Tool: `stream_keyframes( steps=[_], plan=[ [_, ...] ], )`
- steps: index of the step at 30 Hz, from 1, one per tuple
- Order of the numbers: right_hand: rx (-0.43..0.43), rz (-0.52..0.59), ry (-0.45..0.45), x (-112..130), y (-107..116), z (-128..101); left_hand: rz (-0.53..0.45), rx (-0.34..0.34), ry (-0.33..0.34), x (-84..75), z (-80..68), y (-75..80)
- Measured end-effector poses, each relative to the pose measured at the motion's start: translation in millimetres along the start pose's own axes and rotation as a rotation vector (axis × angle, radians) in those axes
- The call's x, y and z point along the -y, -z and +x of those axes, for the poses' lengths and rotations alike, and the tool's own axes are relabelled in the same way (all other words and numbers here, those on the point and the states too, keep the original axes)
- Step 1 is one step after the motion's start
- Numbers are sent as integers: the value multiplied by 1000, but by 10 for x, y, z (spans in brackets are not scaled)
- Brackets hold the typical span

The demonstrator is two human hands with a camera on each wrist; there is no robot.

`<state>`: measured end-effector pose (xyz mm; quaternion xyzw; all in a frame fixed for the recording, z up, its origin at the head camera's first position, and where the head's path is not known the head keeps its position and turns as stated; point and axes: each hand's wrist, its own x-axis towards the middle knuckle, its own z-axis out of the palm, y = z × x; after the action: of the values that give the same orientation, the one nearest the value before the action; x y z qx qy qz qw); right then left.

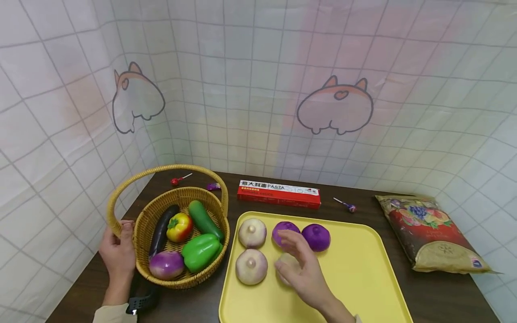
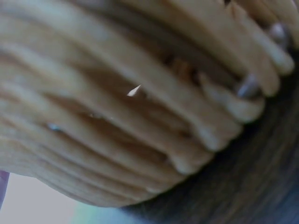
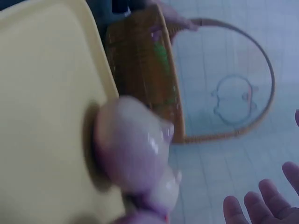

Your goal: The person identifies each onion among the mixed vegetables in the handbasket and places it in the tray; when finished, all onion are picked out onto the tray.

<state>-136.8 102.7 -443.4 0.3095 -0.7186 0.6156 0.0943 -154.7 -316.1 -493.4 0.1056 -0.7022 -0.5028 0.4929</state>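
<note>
My left hand (image 1: 119, 251) grips the foot of the handle on a wicker basket (image 1: 183, 283). Inside the basket lie a long dark eggplant (image 1: 164, 229), a yellow-red fruit (image 1: 179, 228), a cucumber (image 1: 205, 220), a green bell pepper (image 1: 202, 252) and a round purple vegetable (image 1: 166, 264). Over the yellow tray (image 1: 355, 278) hovers my right hand (image 1: 303, 273), fingers spread and holding nothing. It partly covers a pale onion-like bulb (image 1: 286, 268). Two more pale bulbs, one (image 1: 251, 267) in front of the other (image 1: 252, 233), sit to its left; two purple bulbs (image 1: 316, 237) are behind.
A red and white pasta box (image 1: 278, 194) lies behind the tray. Lollipops lie at the back, one red (image 1: 175, 181) and one purple (image 1: 351, 208), with a purple wrapped candy (image 1: 213, 186). At the right is a plump printed bag (image 1: 436, 233). A patterned curtain (image 1: 250, 89) encloses the table.
</note>
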Motion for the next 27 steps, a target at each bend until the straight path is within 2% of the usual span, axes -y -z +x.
stream_keyframes(
  steps=[5, 8, 11, 15, 19, 22, 27],
  plan=[
    [111, -16, 65, 48, -374, 159, -12, 10, -10, -233, -29, 4],
    [176, 4, 45, 33, -605, 256, -38, 10, -17, -351, -33, 1],
    [225, 48, -18, 8, -828, 365, -45, 8, -20, -384, -30, -6],
    [274, 143, -93, -14, -1092, 520, -36, 10, -18, -361, -23, -8],
    [318, 213, -147, -21, -1313, 658, -10, 3, -11, -176, -12, -3],
    [357, 241, -163, -18, -1462, 741, -2, -2, -7, -32, -3, 2],
    [447, 269, -174, 37, -1675, 835, -15, 6, -10, 5, 4, 5]
  ],
)
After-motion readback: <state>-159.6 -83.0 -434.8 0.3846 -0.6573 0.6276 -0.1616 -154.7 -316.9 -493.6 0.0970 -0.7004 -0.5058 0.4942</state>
